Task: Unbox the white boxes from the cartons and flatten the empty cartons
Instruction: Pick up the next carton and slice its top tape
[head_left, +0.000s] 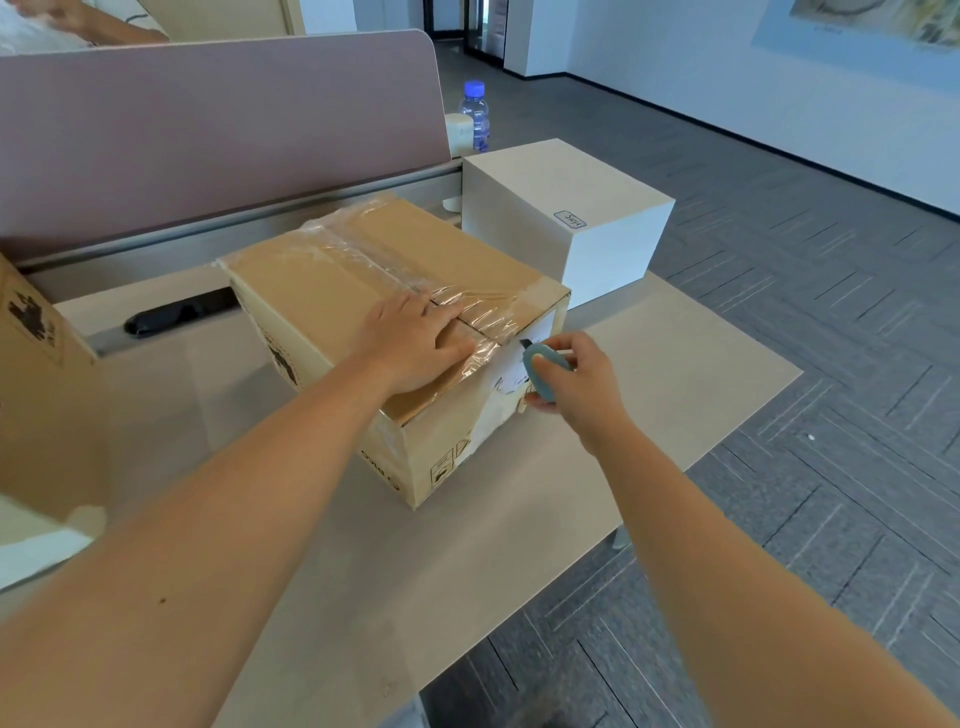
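Observation:
A brown carton (332, 291), taped shut with clear tape along its top seam, stands in the middle of the table. My left hand (415, 340) lies flat on its top near the front edge, fingers spread over the tape. My right hand (576, 384) grips a light blue box cutter (540, 366), whose blade tip sits at the carton's upper front edge by the tape end. A white box (566, 218) with a small label stands behind and to the right of the carton.
Another brown carton (47, 395) stands at the left edge. A pink divider panel (208, 124) runs along the back of the beige table (649, 374). A water bottle (475, 111) and a white cup (458, 134) stand behind the white box. Someone's arm (98, 26) shows beyond the divider.

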